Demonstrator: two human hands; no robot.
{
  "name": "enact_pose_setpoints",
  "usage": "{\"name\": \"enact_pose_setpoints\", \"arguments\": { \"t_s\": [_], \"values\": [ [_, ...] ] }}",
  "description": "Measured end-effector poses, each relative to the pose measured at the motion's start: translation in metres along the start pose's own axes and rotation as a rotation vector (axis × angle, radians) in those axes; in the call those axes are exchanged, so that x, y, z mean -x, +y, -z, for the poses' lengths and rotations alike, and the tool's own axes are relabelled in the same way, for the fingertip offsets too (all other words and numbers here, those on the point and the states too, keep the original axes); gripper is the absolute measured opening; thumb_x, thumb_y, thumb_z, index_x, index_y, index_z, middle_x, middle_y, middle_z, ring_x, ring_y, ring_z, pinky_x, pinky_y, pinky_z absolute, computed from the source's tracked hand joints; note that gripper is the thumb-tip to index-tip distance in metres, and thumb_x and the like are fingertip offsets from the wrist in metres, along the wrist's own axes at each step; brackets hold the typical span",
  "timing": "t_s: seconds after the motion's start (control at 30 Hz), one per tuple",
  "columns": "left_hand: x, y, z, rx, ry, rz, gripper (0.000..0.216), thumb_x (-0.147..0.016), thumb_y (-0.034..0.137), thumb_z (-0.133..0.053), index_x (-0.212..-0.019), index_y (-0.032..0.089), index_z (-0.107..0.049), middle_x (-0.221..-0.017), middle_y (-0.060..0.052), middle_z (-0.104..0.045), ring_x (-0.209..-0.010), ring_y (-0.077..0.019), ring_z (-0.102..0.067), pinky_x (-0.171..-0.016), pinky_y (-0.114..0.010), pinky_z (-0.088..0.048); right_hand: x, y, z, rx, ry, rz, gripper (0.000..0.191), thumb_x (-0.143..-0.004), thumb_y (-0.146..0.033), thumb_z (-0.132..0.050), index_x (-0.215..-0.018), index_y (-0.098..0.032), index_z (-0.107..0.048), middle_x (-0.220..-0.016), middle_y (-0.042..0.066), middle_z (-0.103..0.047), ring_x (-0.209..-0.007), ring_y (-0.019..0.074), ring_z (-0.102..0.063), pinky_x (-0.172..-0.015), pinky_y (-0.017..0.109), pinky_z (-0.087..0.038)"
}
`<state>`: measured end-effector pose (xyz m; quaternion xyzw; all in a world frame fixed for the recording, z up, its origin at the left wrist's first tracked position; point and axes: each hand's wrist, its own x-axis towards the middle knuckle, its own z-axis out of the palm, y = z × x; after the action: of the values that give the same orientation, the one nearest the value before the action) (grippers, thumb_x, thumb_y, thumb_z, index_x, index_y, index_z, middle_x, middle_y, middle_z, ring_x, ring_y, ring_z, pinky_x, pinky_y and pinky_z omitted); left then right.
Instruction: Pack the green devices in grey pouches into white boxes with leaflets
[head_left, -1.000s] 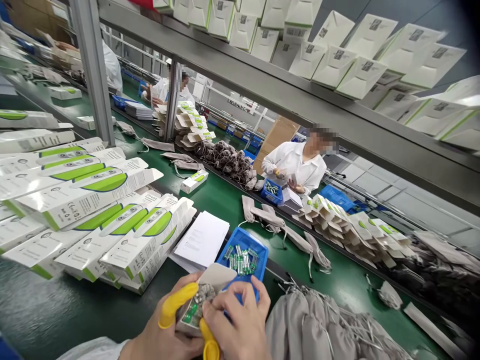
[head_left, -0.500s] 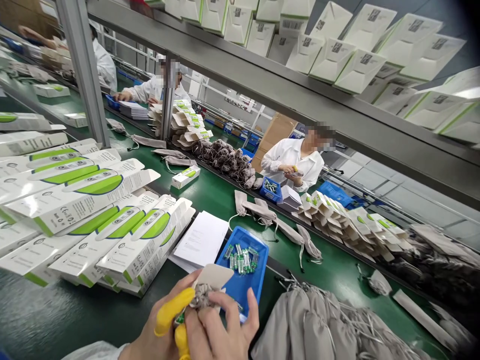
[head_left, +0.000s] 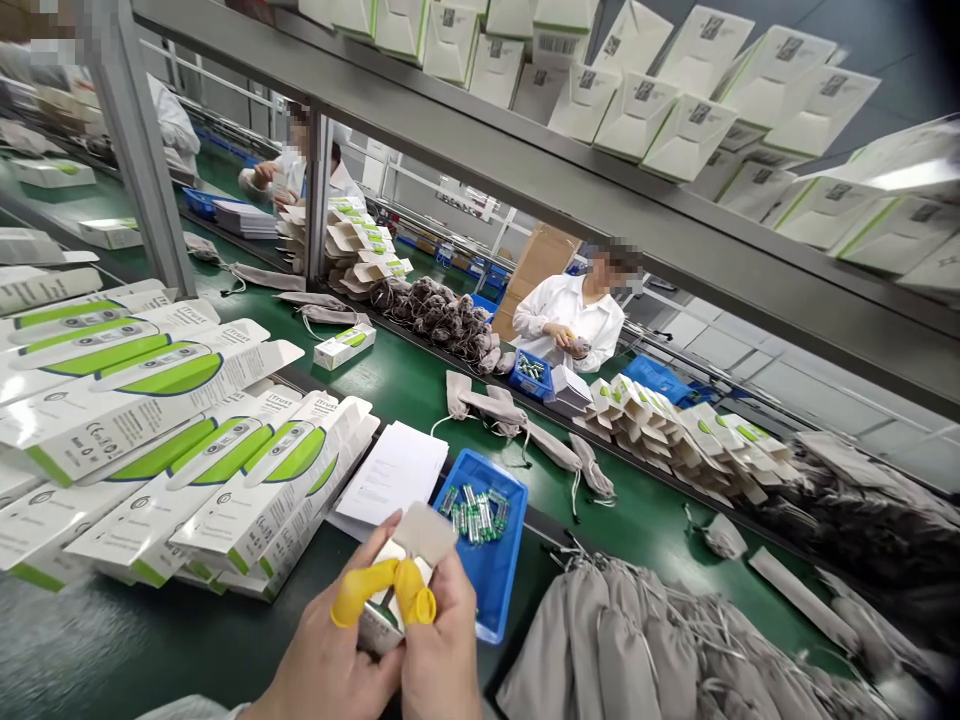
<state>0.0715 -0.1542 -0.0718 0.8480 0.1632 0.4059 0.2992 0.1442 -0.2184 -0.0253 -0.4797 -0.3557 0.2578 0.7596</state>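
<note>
A small white carton is gripped between my two hands, its end flap standing up. My left hand wraps its left side and my right hand its right side. Both thumbs wear yellow finger cots and press together at the carton's opening, hiding what is inside. Just beyond my right hand lies a blue tray with several green-and-silver batteries. White printed leaflets lie beyond my left hand.
Printed white-and-green cartons are stacked at left, grey drawstring pouches heaped at right. Pouches lie on the green conveyor belt. A metal shelf beam with cartons crosses overhead. Co-workers in white, one person at centre, sit across.
The grey pouch seen bunched at the carton's opening is out of sight now. My right hand has moved from over the opening to the carton's side, its thumb beside the left one.
</note>
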Motion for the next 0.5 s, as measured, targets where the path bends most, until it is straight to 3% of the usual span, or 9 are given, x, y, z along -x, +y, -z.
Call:
{"name": "enact_pose_setpoints", "arguments": {
  "t_s": [0.13,0.2,0.33,0.5],
  "values": [
    [-0.002,0.002,-0.002,0.222,-0.016,0.171,0.069,-0.078,0.025,-0.058,-0.139,0.024,-0.025,-0.135,-0.012,-0.05,-0.109,-0.0269,-0.061,-0.09,-0.036,-0.053,0.003,-0.007,0.027,0.63,-0.241,0.506,0.042,-0.083,-0.032,-0.059,-0.125,-0.03,-0.054,-0.123,0.008,-0.06,-0.112,0.0237,-0.057,-0.094,0.036,-0.048],
    [-0.002,0.002,-0.004,0.315,0.012,0.205,0.064,-0.075,0.027,-0.062,-0.134,0.024,-0.037,-0.133,-0.01,-0.054,-0.106,-0.0266,-0.063,-0.087,-0.034,-0.055,0.004,-0.01,0.035,0.808,-0.333,0.639,0.055,-0.082,-0.038,-0.06,-0.134,-0.026,-0.045,-0.126,0.013,-0.056,-0.114,0.0273,-0.056,-0.094,0.04,-0.049],
    [-0.005,0.004,-0.003,0.376,0.017,0.292,0.049,-0.076,0.029,-0.06,-0.124,0.023,-0.05,-0.122,-0.006,-0.063,-0.107,-0.0237,-0.063,-0.092,-0.032,-0.053,0.004,-0.013,0.034,0.972,-0.293,0.767,0.06,-0.079,-0.014,-0.057,-0.136,-0.021,-0.04,-0.121,0.016,-0.059,-0.112,0.0279,-0.057,-0.089,0.043,-0.053],
    [-0.013,0.017,0.002,0.316,-0.187,0.305,0.041,-0.072,0.025,-0.06,-0.112,0.021,-0.056,-0.107,-0.005,-0.07,-0.097,-0.0242,-0.067,-0.081,-0.028,-0.057,-0.003,-0.027,0.036,0.842,-0.287,0.707,0.06,-0.072,-0.011,-0.067,-0.126,-0.031,-0.052,-0.109,0.006,-0.067,-0.096,0.0238,-0.065,-0.086,0.037,-0.056]
  ]
}}
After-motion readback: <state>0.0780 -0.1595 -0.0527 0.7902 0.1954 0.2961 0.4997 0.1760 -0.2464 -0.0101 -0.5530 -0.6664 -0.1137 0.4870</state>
